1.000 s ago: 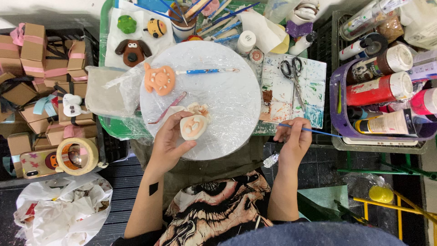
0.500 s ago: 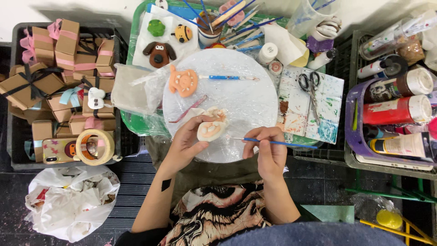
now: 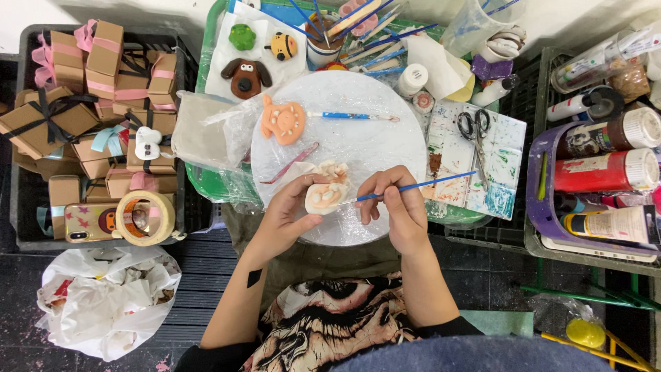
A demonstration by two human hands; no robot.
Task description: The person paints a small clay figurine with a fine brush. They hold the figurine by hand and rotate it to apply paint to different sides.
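Since half a second ago the right hand [image 3: 399,207], pinching a thin blue paintbrush [image 3: 420,185], has been keeping its tip on the pale clay figure [image 3: 326,194], which the left hand [image 3: 289,217] is gripping at the near edge of the round white board [image 3: 365,138]. An orange clay figure [image 3: 282,120] is lying near the board's far left edge. The black crate [image 3: 180,220] at left is holding brown gift boxes [image 3: 103,58], and the purple basket [image 3: 540,207] at right is holding paint bottles [image 3: 606,170].

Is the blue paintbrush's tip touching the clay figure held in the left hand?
Touching. The head view shows the paintbrush tip meeting the clay figure, cradled by the left hand.
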